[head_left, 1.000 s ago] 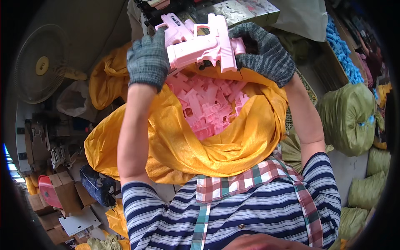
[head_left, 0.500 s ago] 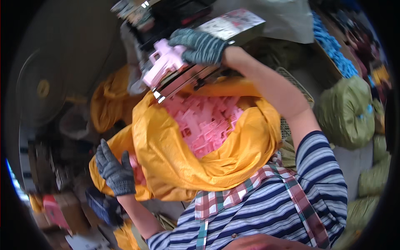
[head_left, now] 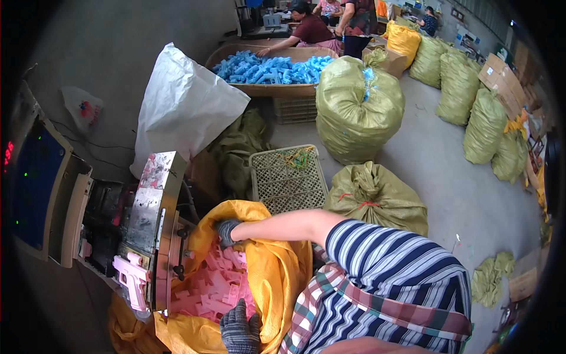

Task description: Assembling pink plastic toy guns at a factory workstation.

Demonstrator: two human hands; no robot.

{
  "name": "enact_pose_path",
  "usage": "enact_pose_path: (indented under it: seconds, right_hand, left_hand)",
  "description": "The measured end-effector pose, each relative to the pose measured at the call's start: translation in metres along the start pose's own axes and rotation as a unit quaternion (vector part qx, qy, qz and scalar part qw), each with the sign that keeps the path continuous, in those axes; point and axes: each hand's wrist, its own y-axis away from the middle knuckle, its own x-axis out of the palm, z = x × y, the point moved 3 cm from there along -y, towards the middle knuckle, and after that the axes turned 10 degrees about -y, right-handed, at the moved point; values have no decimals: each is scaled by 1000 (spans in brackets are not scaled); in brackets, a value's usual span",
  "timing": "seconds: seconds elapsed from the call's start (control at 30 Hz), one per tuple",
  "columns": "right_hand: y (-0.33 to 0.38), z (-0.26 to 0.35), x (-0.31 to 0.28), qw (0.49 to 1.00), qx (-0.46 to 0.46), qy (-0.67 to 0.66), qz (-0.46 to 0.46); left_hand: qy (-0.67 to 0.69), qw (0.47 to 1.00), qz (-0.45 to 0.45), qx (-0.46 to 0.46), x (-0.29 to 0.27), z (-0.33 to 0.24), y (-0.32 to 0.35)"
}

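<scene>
Concrete flooring (head_left: 448, 171) filled the right half of a workshop, strewn with tied olive-green sacks (head_left: 358, 106), with more sacks ranged along the far right. At far centre a broad shallow tray (head_left: 277, 89) held blue moulded parts (head_left: 271, 66), and other people sat or stood behind it. A white plastic bag (head_left: 183, 106) leaned left of the tray, and a pale lattice crate (head_left: 288, 178) lay between that bag and the nearest green sack. At near left stood a machine with a worn metal plate (head_left: 152, 212), and a pink toy pistol shell (head_left: 132, 282) sat on a fixture at its near edge. A dark control panel (head_left: 36, 183) occupied the far left margin.

Near centre, an open yellow sack (head_left: 277, 277) held loose pink moulded pieces (head_left: 209, 286). The right hand (head_left: 226, 231), in a grey knit glove, reached across into the far side of the sack mouth, its fingers curled down among the pink pieces; whether they pinched one could not be told. The left hand (head_left: 239, 329), gloved alike, lay at the near edge of the sack with fingers loosely together against the pink pieces, gripping nothing visible. A striped sleeve (head_left: 389, 265) covered the right upper arm.
</scene>
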Motion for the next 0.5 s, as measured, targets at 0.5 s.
enact_pose_path:
  seconds: [0.5]
  right_hand:
    - [67, 63, -7, 937, -334, 47, 95]
  left_hand:
    - [-21, 981, -191, -21, -16, 16, 5]
